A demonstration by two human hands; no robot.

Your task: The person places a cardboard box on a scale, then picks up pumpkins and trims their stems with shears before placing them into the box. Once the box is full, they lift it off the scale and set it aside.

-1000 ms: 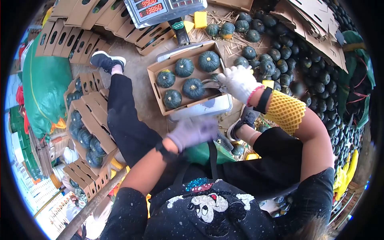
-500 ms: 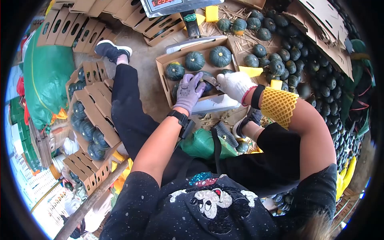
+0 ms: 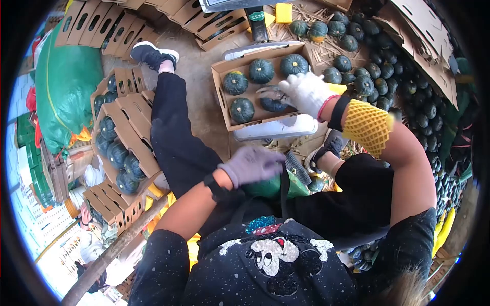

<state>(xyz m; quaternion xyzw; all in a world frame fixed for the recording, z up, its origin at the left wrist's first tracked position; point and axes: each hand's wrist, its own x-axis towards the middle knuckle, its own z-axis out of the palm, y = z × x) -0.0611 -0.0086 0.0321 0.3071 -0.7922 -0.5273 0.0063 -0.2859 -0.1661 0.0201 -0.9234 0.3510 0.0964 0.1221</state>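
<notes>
My right hand (image 3: 309,94), in a white glove, is closed around a curved metal blade (image 3: 270,92), partly hidden by the fingers. The blade is over a dark green kabocha squash (image 3: 273,105) in a shallow cardboard box (image 3: 222,104). More kabochas stand around it, one at the near left (image 3: 242,110) and one with a yellow patch (image 3: 235,82). The box rests on a metal platform scale (image 3: 286,128). My left hand (image 3: 252,166), in a purple glove and blurred, is over a green bag (image 3: 265,187) near my lap, fingers stretched out and nothing visible in them.
Loose kabochas (image 3: 365,84) are heaped at the right beside flat cardboard (image 3: 423,43). Filled boxes (image 3: 135,122) stand at the left, near a large green sack (image 3: 69,92). The scale's post (image 3: 258,30) rises behind the box. Yellow foam pieces (image 3: 284,13) lie beyond it.
My left hand has left the squash in the box and come back towards my lap. My right hand stays over the box with the blade. The view has shifted slightly.
</notes>
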